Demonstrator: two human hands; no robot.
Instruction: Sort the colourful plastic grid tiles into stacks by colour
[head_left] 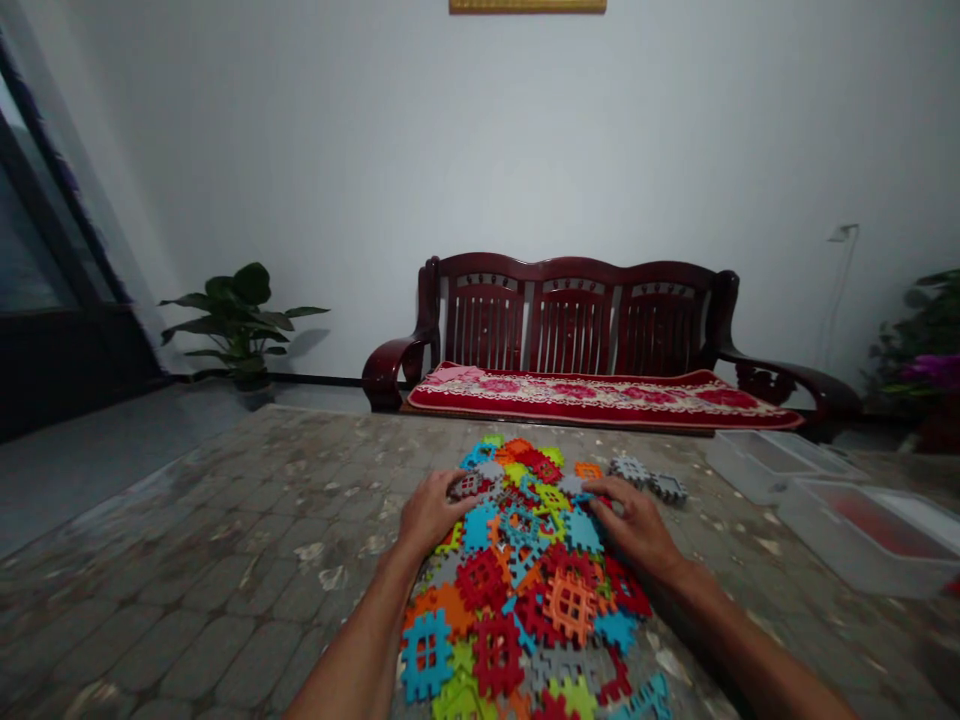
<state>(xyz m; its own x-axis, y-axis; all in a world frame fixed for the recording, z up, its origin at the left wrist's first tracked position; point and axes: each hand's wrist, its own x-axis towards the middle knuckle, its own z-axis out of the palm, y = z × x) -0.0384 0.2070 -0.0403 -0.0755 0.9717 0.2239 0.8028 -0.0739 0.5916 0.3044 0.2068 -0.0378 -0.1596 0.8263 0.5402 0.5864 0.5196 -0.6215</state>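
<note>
A spread of flat, notched interlocking plastic tiles in red, blue, orange, green and grey lies in front of me. At its left edge is my left hand (433, 512), thumb and fingers apart, touching or right beside a grey window-shaped tile (470, 485). Across the pile my right hand (632, 518) rests with its fingers spread. Its fingertips are at a light grey tile (572, 485), and the thumb is near a blue tile (582, 532). Closer to me lie an orange window tile (570, 604), a red one (498, 652) and a blue one (427, 654). Some fingertips are hidden.
The tiles lie on a patterned grey-brown tabletop (247, 560). Two grey tiles (666, 486) sit beyond my right hand. Clear plastic boxes (780, 465) stand at the right. Behind are a dark red wooden bench (570, 275) and a potted plant (244, 310).
</note>
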